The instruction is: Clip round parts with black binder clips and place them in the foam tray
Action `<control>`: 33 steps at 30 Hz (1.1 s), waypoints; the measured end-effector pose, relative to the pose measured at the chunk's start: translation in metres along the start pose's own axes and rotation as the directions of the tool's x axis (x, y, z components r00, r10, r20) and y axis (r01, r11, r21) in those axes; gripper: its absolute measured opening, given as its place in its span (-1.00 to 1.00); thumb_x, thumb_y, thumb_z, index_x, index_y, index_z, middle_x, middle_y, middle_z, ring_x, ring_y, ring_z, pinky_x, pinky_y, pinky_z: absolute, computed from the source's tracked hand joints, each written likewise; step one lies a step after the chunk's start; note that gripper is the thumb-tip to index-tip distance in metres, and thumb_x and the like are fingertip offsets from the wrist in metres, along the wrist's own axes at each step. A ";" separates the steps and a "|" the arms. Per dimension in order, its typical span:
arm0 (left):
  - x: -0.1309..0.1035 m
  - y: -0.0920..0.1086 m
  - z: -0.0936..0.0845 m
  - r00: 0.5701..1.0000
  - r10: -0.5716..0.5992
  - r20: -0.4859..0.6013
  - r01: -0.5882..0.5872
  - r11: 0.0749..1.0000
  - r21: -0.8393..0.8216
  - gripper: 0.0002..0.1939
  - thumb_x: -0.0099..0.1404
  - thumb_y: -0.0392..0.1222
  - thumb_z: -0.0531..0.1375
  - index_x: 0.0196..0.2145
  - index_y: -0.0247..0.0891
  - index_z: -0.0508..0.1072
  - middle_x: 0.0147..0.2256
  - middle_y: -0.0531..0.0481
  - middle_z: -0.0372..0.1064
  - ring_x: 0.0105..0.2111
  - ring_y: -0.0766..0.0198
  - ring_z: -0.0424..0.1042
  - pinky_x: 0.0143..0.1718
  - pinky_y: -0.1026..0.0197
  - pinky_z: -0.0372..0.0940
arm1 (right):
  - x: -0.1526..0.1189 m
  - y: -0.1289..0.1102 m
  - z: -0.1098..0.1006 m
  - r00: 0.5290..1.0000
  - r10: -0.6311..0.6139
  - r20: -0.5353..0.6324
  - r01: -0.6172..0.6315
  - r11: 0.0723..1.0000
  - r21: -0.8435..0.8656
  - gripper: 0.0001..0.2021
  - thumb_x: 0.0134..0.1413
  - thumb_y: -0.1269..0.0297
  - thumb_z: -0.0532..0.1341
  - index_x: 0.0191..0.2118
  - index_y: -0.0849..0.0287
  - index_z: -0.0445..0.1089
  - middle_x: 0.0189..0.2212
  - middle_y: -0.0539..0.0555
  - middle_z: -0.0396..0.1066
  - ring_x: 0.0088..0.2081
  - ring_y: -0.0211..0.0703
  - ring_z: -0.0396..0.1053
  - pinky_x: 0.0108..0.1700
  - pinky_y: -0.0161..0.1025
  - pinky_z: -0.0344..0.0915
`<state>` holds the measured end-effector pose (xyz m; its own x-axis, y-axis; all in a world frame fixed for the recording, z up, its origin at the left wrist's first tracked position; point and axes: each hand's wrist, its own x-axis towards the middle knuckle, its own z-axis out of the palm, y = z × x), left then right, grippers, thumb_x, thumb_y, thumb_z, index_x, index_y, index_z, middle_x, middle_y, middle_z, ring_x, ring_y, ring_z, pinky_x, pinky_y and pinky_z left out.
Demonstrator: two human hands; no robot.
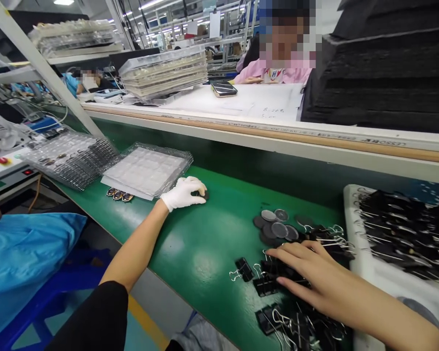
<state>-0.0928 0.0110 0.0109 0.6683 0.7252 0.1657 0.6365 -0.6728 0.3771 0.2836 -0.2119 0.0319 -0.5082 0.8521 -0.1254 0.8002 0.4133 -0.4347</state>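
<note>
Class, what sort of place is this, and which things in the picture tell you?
Probably a factory assembly workshop: there is a long green workbench, stacked clear plastic trays and many black binder clips.

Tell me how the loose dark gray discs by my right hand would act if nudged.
The dark gray discs would probably slide over one another, since they overlap loosely on a glossy green tabletop. Lying mostly flat, they seem unlikely to roll, though their round edges might let one roll if tipped upright. They look thin, so each is perhaps light.

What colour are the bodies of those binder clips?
The clip bodies are black, clearest in the head view.
</note>
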 end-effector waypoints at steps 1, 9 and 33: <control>-0.001 0.001 0.000 1.000 -0.016 0.013 0.016 0.998 0.058 -0.77 0.26 0.03 0.37 -0.28 -0.15 0.54 0.08 -0.02 0.50 0.20 0.04 0.35 0.26 -0.09 0.12 | 0.000 -0.001 -0.001 1.000 -0.001 0.005 0.001 1.000 0.006 -0.54 0.37 -0.06 0.10 0.27 -0.10 0.41 0.13 0.19 0.48 0.09 0.22 0.42 0.19 0.29 0.27; -0.001 0.022 0.011 0.985 -0.167 -0.038 0.170 0.978 0.119 -0.55 0.35 0.08 0.25 0.12 -0.12 0.48 0.09 -0.13 0.40 0.10 0.01 0.42 0.16 -0.05 0.30 | 0.002 -0.001 -0.001 1.000 0.014 0.017 -0.014 1.000 0.010 -0.55 0.40 -0.05 0.08 0.27 -0.12 0.39 0.12 0.17 0.47 0.09 0.20 0.41 0.21 0.32 0.23; -0.004 0.041 0.018 0.959 -0.279 0.053 0.257 0.931 0.258 -0.63 0.38 0.16 0.14 -0.09 -0.12 0.53 -0.10 -0.11 0.40 -0.23 0.07 0.54 -0.23 0.09 0.42 | 0.012 0.016 0.001 0.987 -0.065 -0.144 0.046 0.990 -0.135 -0.70 0.39 0.21 0.08 0.01 -0.03 0.55 -0.14 0.11 0.62 -0.21 -0.03 0.56 -0.16 -0.12 0.43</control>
<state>-0.0622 -0.0217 0.0093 0.4833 0.8754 0.0051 0.8639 -0.4779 0.1589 0.2901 -0.1951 0.0223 -0.5082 0.8606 0.0329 0.8118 0.4914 -0.3154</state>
